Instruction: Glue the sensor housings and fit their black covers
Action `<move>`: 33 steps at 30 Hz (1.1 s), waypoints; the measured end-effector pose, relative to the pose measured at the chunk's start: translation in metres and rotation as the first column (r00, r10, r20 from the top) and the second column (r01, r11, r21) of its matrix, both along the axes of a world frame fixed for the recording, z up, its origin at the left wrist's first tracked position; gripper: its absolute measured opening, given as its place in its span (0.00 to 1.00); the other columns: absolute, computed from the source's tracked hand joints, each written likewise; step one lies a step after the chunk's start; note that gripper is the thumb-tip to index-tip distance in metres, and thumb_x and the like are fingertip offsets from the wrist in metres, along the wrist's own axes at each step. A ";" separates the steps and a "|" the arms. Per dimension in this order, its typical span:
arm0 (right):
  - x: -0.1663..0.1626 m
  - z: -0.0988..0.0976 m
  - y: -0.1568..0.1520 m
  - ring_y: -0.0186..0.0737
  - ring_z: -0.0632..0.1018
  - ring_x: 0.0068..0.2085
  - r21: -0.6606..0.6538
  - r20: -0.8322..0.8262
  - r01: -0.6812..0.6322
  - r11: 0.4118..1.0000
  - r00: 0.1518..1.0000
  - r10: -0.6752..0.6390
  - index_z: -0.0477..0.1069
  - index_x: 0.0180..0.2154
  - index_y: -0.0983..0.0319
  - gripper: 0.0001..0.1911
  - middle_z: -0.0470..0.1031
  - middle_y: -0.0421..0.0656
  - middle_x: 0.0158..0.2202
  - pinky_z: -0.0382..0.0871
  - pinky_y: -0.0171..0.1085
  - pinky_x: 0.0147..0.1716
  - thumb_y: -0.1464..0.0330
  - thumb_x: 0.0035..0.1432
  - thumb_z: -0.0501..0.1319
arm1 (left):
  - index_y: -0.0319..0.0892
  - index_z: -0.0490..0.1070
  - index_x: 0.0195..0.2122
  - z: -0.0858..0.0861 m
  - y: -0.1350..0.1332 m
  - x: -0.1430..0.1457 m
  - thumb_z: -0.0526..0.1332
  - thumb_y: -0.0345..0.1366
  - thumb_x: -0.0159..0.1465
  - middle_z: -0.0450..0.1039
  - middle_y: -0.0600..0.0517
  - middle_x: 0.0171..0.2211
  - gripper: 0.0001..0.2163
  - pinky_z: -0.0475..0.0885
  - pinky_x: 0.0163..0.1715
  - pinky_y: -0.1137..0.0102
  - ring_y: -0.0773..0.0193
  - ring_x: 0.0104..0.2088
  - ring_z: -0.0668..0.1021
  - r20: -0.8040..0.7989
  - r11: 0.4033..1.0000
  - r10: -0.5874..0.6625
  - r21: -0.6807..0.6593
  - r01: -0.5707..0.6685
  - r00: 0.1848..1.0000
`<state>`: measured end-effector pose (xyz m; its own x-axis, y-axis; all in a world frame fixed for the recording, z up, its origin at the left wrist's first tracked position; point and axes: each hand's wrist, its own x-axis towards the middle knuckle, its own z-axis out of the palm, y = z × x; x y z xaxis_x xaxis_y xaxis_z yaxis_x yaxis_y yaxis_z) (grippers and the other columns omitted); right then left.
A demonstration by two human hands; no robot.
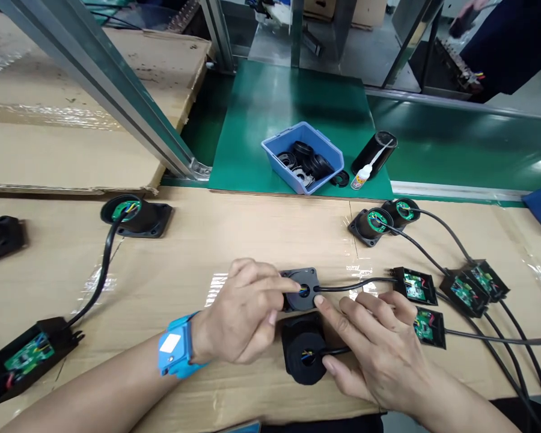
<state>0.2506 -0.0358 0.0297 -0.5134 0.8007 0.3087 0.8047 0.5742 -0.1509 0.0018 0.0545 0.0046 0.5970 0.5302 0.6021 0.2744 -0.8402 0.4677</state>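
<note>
My left hand (241, 313), with a blue wrist strap (177, 352), pinches the rim of a black square-flanged housing (303, 290) lying on the cardboard. Coloured wires show in its centre hole. My right hand (379, 343) has its index fingertip on the same housing's right edge, where a black cable (356, 284) leaves toward a small open box with a green circuit board (415, 286). The right thumb rests against a second black round housing (303, 355) nearer me, with its own cable and board box (429, 328).
A blue bin (327, 150) of black rings sits on the green mat, beside a glue bottle (361, 176) and black cylinder (375, 153). Wired assemblies lie at right (375, 224) and left (133, 215). A metal frame post (117, 84) slants at left. Another person stands far right.
</note>
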 end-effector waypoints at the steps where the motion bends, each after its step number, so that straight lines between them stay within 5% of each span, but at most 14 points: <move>1: 0.000 0.000 0.000 0.48 0.72 0.47 -0.005 -0.002 -0.004 1.000 1.000 0.004 0.71 0.61 0.65 0.27 0.81 0.46 0.44 0.58 0.48 0.47 0.56 0.68 0.57 | 0.45 0.63 0.37 -0.001 -0.001 0.002 0.55 0.26 0.59 0.84 0.52 0.43 0.07 0.65 0.41 0.60 0.59 0.39 0.78 -0.021 0.999 -0.006 0.033 0.006 1.000; 10: 0.002 0.000 0.000 0.46 0.72 0.46 -0.025 0.027 -0.017 1.000 0.999 0.018 0.69 0.63 0.67 0.30 0.80 0.45 0.42 0.59 0.49 0.47 0.55 0.67 0.58 | 0.44 0.67 0.42 -0.004 -0.005 0.009 0.58 0.27 0.61 0.82 0.51 0.52 0.10 0.65 0.43 0.60 0.58 0.44 0.79 -0.190 0.997 -0.019 0.075 0.034 0.982; 18: 0.007 0.002 0.005 0.47 0.73 0.46 -0.021 0.015 -0.013 1.000 1.000 0.013 0.71 0.61 0.65 0.32 0.80 0.44 0.41 0.60 0.49 0.49 0.51 0.65 0.60 | 0.43 0.66 0.42 0.001 -0.004 0.013 0.57 0.27 0.65 0.82 0.47 0.52 0.06 0.64 0.40 0.60 0.61 0.35 0.77 -0.279 0.983 -0.020 0.171 0.070 0.960; 22: 0.015 0.003 0.001 0.42 0.73 0.39 0.169 -0.158 -0.042 0.985 0.985 0.069 0.80 0.48 0.64 0.21 0.78 0.42 0.34 0.60 0.48 0.44 0.56 0.64 0.59 | 0.43 0.66 0.44 0.006 0.001 0.012 0.54 0.32 0.72 0.82 0.47 0.52 0.03 0.62 0.41 0.58 0.61 0.33 0.73 -0.282 0.986 -0.051 0.136 0.093 0.958; 25: 0.012 0.003 -0.005 0.33 0.69 0.30 0.390 -0.143 -0.216 0.895 0.946 0.290 0.82 0.36 0.65 0.15 0.72 0.38 0.26 0.59 0.42 0.34 0.67 0.61 0.57 | 0.42 0.67 0.47 0.014 0.001 0.012 0.51 0.42 0.76 0.80 0.45 0.54 0.11 0.60 0.42 0.56 0.58 0.35 0.72 -0.354 0.985 -0.087 0.108 0.133 0.931; 28: 0.002 0.000 -0.009 0.29 0.66 0.24 0.468 -0.074 -0.347 0.813 0.901 0.427 0.82 0.30 0.66 0.13 0.66 0.36 0.22 0.55 0.37 0.25 0.70 0.58 0.59 | 0.41 0.68 0.51 0.022 -0.007 0.016 0.57 0.47 0.73 0.79 0.43 0.54 0.15 0.60 0.42 0.55 0.54 0.39 0.73 -0.420 0.986 -0.071 0.104 0.126 0.905; 33: -0.006 -0.003 -0.016 0.31 0.66 0.21 0.274 -0.122 -0.279 0.920 0.939 0.321 0.79 0.30 0.68 0.08 0.65 0.35 0.20 0.58 0.37 0.21 0.71 0.56 0.62 | 0.42 0.68 0.54 0.025 -0.017 0.024 0.58 0.47 0.72 0.77 0.44 0.51 0.16 0.59 0.41 0.55 0.50 0.41 0.73 -0.471 0.999 -0.018 0.036 0.040 0.882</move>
